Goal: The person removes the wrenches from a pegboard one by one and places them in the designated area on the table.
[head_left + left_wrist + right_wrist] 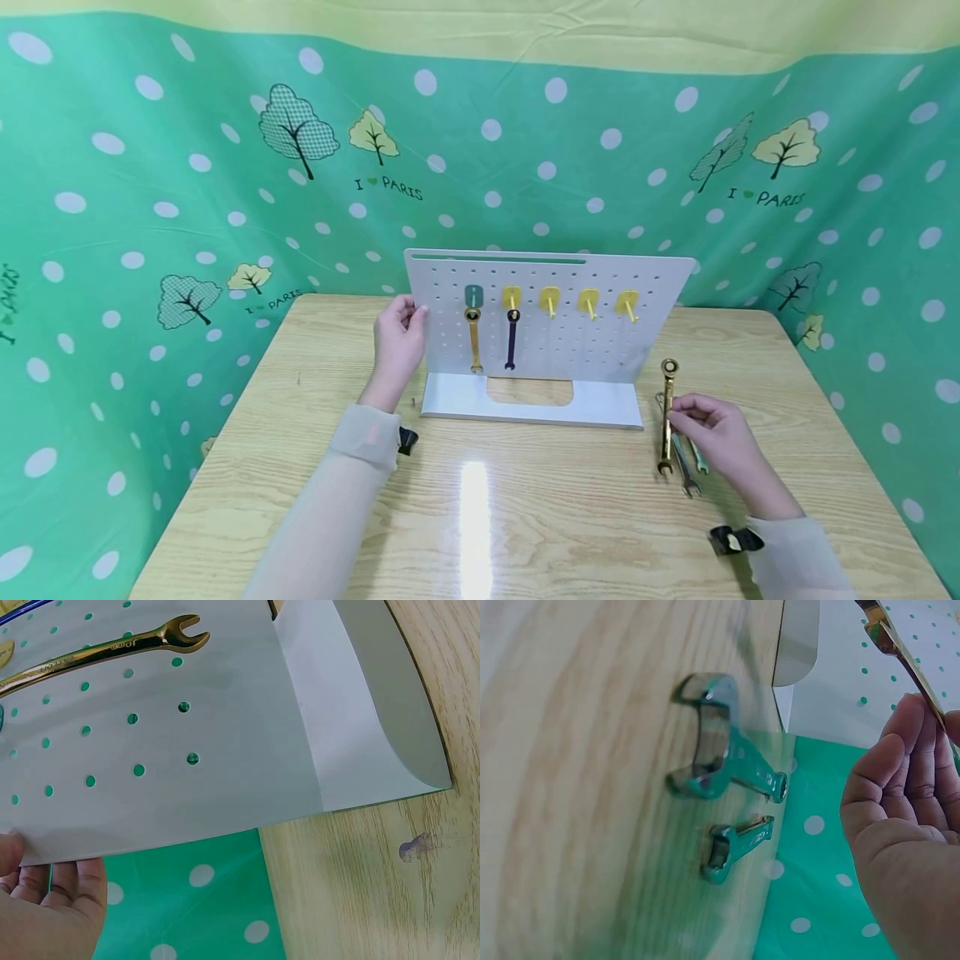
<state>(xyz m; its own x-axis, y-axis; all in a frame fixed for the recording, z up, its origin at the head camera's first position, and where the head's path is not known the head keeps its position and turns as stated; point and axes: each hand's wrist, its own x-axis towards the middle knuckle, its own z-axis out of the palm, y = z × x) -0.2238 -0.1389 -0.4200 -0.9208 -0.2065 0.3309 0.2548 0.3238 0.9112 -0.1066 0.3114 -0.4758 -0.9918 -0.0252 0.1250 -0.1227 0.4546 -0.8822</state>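
My left hand (397,337) grips the left edge of a white pegboard stand (555,350), thumb on the front and fingers behind. A gold combination wrench (475,343) hangs from the green hook (474,296) at the board's left. On the yellow hook beside it hangs a dark purple wrench (512,343). To the right of the stand, my right hand (712,425) pinches another gold combination wrench (667,442), ring end up and open end down. Below it on the table lie a silver wrench (684,471) and a smaller wrench (739,844), side by side.
Three more yellow hooks (588,304) on the board's right side carry nothing. The stand's white base (457,396) has a cutout in its middle. A green dotted cloth (525,167) surrounds the wooden table (570,517) at the back and sides.
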